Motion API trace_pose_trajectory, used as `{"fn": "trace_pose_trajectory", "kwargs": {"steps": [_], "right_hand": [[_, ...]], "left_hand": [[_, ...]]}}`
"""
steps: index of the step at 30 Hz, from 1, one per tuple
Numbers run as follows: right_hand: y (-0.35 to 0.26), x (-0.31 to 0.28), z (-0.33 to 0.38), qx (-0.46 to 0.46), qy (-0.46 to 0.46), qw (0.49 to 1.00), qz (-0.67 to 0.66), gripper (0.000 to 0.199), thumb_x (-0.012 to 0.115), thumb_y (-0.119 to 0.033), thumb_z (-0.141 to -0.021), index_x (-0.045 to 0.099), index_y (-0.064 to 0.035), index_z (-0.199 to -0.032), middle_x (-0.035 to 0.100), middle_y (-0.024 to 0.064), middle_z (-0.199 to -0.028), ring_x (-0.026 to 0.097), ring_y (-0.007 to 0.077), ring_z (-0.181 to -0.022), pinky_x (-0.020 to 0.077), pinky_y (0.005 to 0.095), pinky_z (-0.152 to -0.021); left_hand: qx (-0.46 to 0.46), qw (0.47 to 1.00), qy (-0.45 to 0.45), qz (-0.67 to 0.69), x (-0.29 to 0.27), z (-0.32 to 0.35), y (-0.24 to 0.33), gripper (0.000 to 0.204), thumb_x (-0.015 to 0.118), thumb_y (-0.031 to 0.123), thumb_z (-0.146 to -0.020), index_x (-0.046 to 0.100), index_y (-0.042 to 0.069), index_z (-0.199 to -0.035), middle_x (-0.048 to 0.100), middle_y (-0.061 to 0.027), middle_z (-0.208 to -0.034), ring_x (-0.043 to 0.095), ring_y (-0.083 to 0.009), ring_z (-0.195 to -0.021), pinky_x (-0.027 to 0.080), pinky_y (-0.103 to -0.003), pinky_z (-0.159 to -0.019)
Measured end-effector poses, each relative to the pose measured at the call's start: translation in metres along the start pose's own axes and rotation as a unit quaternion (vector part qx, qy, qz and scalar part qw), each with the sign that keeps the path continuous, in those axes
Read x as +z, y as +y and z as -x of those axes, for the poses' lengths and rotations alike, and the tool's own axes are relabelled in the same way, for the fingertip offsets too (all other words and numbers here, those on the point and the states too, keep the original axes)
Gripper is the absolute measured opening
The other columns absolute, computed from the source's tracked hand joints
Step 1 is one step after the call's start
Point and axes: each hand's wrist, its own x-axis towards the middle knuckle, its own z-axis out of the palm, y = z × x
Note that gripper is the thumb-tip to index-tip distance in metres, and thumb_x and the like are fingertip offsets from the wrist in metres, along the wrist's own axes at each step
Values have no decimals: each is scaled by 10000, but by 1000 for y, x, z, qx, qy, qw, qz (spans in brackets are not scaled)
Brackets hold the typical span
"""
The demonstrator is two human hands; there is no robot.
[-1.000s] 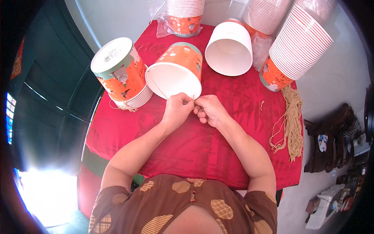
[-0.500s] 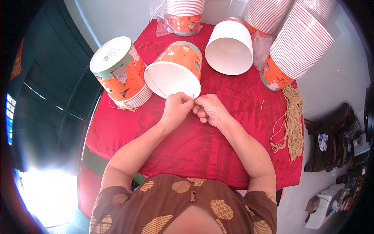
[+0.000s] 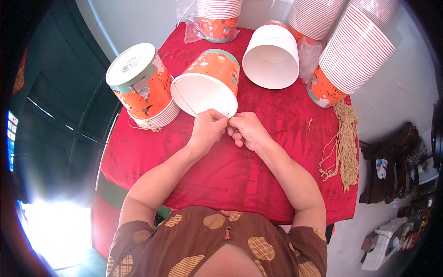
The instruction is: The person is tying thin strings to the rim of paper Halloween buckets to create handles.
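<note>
Apparently, the string work on this bucket point(image 3: 208, 83) is partway done, as it lies on its side on the bench point(image 3: 221, 180), mouth toward you. Its string point(image 3: 183, 100) seems fixed at the rim's left and curves down across the mouth; the end at the near rim looks unfinished. Your left hand point(image 3: 208, 130) and right hand point(image 3: 248, 130) meet there, thumbs and fingertips pinching what seems to be that end, though they hide any knot. Left of the bucket, an upside-down stack point(image 3: 143, 92) has string at its lower rim, so some looks done. Right of the bucket, a white container point(image 3: 271, 57) shows none, and the tall stack point(image 3: 353, 55) beyond it appears unworked.

By its look, the bucket is stiff, tapering card, smooth white inside, orange-printed outside, with a green band at its base. Well to the bucket's right, a bundle point(image 3: 348, 147) of tan cord lies limp and fibrous. Beneath the bucket spreads red cloth point(image 3: 277, 184), softly creased.
</note>
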Motion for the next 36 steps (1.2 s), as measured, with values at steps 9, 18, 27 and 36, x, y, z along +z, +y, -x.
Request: {"fn": "trace_pose_trajectory", "kwargs": {"steps": [9, 18, 27, 36], "right_hand": [[4, 0, -2, -23, -2, 1000, -21, 109, 569, -51, -832, 580, 0, -736, 553, 61, -602, 460, 100, -391, 349, 273, -299], [2, 2, 0, -26, -5, 1000, -11, 117, 579, -56, -842, 591, 0, -740, 555, 51, -597, 455, 93, -386, 347, 266, -296], [1, 4, 4, -31, 1, 999, -11, 100, 585, -54, -843, 596, 9, -767, 553, 48, -602, 460, 90, -407, 356, 259, -312], [5, 1, 1, -41, -16, 999, -13, 104, 590, -57, -839, 598, 15, -765, 561, 60, -607, 460, 93, -405, 358, 252, -310]], "left_hand": [[-27, 999, -8, 22, -2, 4, 7, 85, 543, 56, -847, 574, -19, -820, 562, -56, -620, 455, -94, -440, 339, -237, -375], [-55, 998, -14, 36, -5, 2, 8, 166, 423, 18, -857, 575, -34, -898, 574, -69, -628, 453, -104, -422, 335, -241, -368], [-68, 997, -25, -37, -14, -2, 11, 164, 465, 79, -891, 583, -36, -883, 596, -74, -614, 487, -91, -392, 327, -217, -304], [-104, 991, -64, -56, -14, -1, 14, 228, 518, 145, -905, 620, -7, -769, 600, -71, -576, 478, -84, -374, 313, -211, -300]]}}
